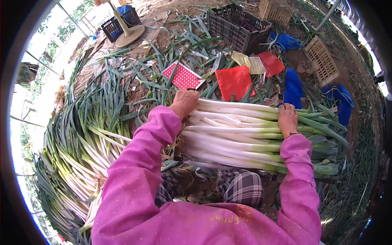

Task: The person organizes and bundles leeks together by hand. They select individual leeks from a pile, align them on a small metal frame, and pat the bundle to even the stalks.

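A thick layer of leeks (232,141) lies crosswise in front of me, white shafts side by side, root ends to the left and green leaves to the right. My left hand (185,103) is closed at the far corner of the root ends, around the end of the farthest leek. Toward the leafy side, my right hand (288,119) has its fingers bent down over the far leeks, where white turns to green. Its fingertips are partly hidden. Under the layer, a dark support edge shows near my knees.
A big heap of leeks (90,151) lies on my left. Beyond the layer are red cloths (234,83), a red-and-white patterned sheet (183,76) and blue cloth (292,87). Farther off stand a black crate (237,32), a tan crate (321,61) and a pole on a round base (130,36).
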Demonstrator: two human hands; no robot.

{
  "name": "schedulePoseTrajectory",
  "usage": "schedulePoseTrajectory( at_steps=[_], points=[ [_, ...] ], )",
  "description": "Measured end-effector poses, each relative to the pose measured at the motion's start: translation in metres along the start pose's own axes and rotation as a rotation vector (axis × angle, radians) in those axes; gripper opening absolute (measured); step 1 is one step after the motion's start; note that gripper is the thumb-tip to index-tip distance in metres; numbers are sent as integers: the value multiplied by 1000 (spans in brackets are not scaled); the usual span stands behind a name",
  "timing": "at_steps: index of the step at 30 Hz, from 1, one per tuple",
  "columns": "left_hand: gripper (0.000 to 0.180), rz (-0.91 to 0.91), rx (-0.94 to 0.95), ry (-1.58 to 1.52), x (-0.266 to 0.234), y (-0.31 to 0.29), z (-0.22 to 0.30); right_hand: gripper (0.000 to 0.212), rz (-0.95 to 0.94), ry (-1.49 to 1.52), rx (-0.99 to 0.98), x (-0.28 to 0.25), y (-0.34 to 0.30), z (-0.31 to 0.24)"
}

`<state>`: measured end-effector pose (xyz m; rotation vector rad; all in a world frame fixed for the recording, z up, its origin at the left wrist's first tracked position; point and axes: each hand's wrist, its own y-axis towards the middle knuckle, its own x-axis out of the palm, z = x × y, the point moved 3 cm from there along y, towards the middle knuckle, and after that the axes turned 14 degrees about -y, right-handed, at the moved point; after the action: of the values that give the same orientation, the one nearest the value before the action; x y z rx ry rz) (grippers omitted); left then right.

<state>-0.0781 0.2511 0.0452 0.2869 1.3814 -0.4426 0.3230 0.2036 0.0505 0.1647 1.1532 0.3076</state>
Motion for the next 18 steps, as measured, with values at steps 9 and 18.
schedulePoseTrajectory(
  at_steps=[9, 18],
  points=[
    [28, 258, -832, -282, -73, -76, -116, 24, -184, 9, 10, -5, 8, -10],
    [39, 176, 115, -129, -45, -5, -13, 26, -50, -33, -18, -19, 9, -13]
  ],
)
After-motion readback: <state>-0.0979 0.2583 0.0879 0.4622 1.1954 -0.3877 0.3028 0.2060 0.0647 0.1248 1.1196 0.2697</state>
